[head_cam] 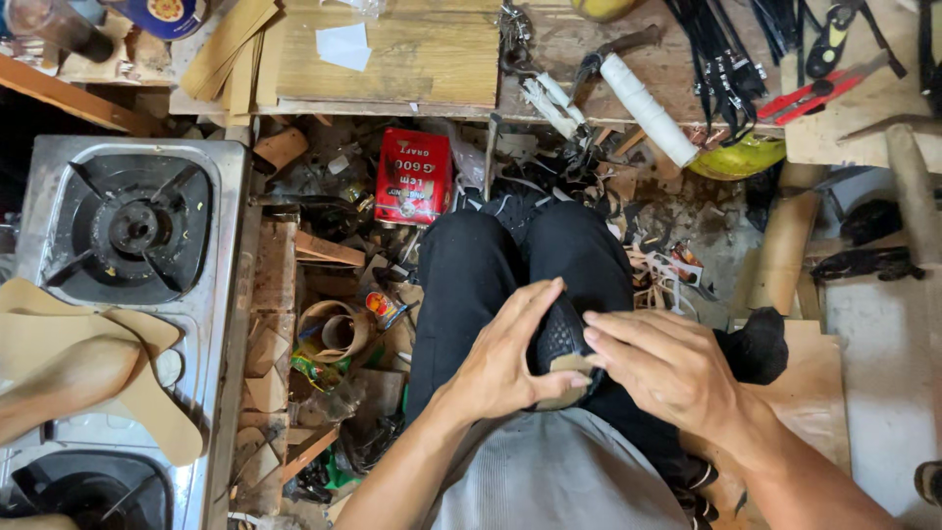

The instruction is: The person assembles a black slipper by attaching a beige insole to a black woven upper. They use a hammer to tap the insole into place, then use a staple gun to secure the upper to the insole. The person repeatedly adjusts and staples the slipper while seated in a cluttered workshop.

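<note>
My left hand (505, 358) and my right hand (667, 368) both close around a black shoe (562, 344) on my lap, fingers pressing its tan sole (the part facing me). Beyond my fingertips, past my knees, stands a red can (413, 177). Well off to the left of my left hand sits a gas stove (132, 231), with tan insoles (118, 358) lying on it.

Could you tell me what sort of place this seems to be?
Probably a small shoemaker's workshop: both hands, left hand and right hand, hold a black shoe upper, tan insoles lie on a gas stove, and a red glue tin sits among scraps.
</note>
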{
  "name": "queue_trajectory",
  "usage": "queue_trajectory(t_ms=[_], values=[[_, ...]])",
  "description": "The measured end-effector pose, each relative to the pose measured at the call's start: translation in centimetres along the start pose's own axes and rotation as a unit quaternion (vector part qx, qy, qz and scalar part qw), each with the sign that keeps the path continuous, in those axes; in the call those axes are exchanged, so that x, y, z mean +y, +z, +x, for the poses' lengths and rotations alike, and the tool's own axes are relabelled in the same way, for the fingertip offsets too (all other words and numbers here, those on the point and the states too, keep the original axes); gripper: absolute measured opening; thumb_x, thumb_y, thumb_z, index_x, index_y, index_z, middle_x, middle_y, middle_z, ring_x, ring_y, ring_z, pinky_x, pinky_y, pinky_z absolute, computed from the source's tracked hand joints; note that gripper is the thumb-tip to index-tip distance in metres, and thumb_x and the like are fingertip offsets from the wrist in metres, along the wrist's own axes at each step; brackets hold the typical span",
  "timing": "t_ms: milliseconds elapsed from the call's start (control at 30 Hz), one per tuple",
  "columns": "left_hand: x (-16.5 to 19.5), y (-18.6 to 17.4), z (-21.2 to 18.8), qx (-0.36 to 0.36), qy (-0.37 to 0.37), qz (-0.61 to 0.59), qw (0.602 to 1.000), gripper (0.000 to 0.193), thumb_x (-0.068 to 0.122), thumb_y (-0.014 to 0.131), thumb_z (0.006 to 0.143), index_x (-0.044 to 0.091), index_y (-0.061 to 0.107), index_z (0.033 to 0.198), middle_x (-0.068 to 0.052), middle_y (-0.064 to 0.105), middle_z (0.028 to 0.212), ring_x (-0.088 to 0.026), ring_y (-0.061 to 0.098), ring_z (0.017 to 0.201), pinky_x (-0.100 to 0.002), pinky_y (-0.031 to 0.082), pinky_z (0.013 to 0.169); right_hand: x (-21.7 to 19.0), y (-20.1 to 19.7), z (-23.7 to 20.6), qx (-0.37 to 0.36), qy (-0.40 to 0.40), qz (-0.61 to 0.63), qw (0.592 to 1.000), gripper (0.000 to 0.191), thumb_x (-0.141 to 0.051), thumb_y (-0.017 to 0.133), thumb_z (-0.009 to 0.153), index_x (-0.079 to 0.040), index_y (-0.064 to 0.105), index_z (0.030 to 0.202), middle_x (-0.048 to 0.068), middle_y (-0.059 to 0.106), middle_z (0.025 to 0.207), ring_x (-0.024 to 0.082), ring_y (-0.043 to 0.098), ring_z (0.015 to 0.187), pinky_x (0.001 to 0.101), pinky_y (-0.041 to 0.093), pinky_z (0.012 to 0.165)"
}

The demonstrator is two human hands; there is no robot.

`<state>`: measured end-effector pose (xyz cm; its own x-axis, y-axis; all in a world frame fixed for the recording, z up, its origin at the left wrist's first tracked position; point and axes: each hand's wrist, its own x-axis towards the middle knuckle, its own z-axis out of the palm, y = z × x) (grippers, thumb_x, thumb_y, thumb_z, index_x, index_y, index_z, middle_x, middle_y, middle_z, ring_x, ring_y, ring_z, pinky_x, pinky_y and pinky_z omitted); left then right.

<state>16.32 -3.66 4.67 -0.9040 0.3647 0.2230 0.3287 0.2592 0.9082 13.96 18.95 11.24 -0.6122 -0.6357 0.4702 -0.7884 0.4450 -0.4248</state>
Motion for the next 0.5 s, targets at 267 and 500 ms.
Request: queue_trajectory(t_ms=[267,500], values=[[-1.1,0.5,1.5,-0.002,0.000,0.009,1.000,0.098,0.033,0.088,0.075,-0.002,0.041,0.153,-0.024,0.051,0.149,-0.041,0.053,0.139,-0.043,0.044,0.116,0.7,2.3,-0.6,0.078,0.033,-0.082,0.993,0.012,0.001,0.073,0.085,0.002,0.067,0.096,0.015,0.072,0.096,0.031,0.072,0.081,0.0395,0.058,0.071],[-1.1,0.1,2.1,-0.006,-0.018,0.010,1.000,0.095,0.033,0.086,0.075,-0.001,0.042,0.152,-0.023,0.052,0.146,-0.040,0.055,0.136,-0.043,0.046,0.113,1.5,2.4,-0.3,0.051,0.088,-0.025,0.995,0.014,-0.001,0.074,0.088,-0.001,0.067,0.100,0.012,0.072,0.101,0.029,0.071,0.085,0.0379,0.058,0.074]])
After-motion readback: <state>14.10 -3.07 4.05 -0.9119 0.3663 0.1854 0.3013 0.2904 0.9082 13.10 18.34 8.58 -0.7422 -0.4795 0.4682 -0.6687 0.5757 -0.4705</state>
